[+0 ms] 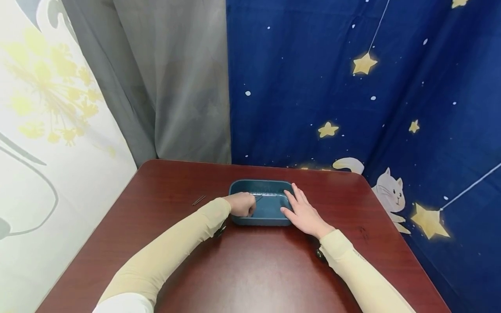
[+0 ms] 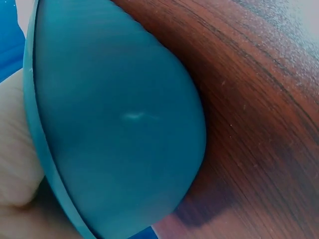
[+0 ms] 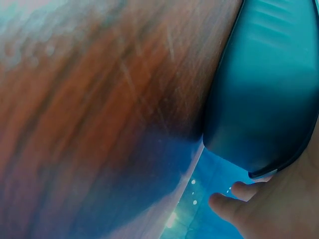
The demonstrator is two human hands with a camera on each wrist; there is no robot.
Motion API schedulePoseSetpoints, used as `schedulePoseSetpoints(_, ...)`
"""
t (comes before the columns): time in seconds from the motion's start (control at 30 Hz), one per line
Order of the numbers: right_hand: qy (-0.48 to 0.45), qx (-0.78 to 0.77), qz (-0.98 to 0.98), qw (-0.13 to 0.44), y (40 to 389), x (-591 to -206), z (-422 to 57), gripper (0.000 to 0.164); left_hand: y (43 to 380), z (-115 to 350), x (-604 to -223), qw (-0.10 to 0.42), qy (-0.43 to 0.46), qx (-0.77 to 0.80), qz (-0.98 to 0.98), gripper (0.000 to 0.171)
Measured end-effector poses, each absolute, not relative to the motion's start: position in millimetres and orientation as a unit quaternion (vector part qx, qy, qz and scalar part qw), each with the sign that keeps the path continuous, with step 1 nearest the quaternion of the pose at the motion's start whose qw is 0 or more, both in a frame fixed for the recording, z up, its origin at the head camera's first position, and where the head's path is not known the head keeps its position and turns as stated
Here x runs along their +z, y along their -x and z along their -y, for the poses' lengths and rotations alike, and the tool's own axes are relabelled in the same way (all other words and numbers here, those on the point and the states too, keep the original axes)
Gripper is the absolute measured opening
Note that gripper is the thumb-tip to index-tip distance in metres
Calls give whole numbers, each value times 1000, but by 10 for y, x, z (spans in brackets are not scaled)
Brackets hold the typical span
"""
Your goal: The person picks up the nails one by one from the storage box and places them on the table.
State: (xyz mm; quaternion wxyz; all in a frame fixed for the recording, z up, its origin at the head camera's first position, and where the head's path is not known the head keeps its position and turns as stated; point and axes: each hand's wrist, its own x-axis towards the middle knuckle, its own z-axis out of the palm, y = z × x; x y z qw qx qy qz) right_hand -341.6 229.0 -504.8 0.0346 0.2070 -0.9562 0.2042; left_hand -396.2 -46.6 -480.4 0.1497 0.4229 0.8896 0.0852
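A dark teal rectangular box (image 1: 270, 221), open at the top, stands on the table. In the head view my left hand (image 1: 242, 203) reaches over its left side, fingers curled down inside. A short thin dark rod (image 1: 258, 198) juts from beside those fingers and appears pinched by them; the fingertips are hidden. More thin pale lines lie along the box's inner far edge, too small to make out. My right hand (image 1: 307, 216) rests with spread fingers on the box's right rim. Both wrist views show mostly the box's outer wall (image 2: 124, 114), with part of each hand at its rim.
Left of the box, a couple of thin metal rods (image 1: 198, 200) lie side by side on the reddish-brown wooden table (image 1: 250, 269). Grey (image 1: 188, 87) and blue star-patterned curtains (image 1: 297, 87) hang behind the table's far edge.
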Motion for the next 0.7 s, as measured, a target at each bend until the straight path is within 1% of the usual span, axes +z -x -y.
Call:
schedulePoseSetpoints(0.13, -208, 203, 956, 36, 3423, -5042, -2286, 76, 3962, 468, -4800, 128, -427, 84, -891, 39)
schedulePoseSetpoints(0.4, -209, 205, 955, 37, 3413, -5034, -2282, 75, 3982, 515, -4803, 58, -434, 90, -895, 29)
schedulePoseSetpoints(0.57, -207, 205, 956, 40, 3418, -5024, -2276, 74, 3979, 524, -4776, 18, -430, 96, -897, 29)
schedulePoseSetpoints(0.7, -206, 198, 958, 37, 3418, -5040, -2272, 75, 3952, 514, -4773, 4, -431, 95, -897, 29)
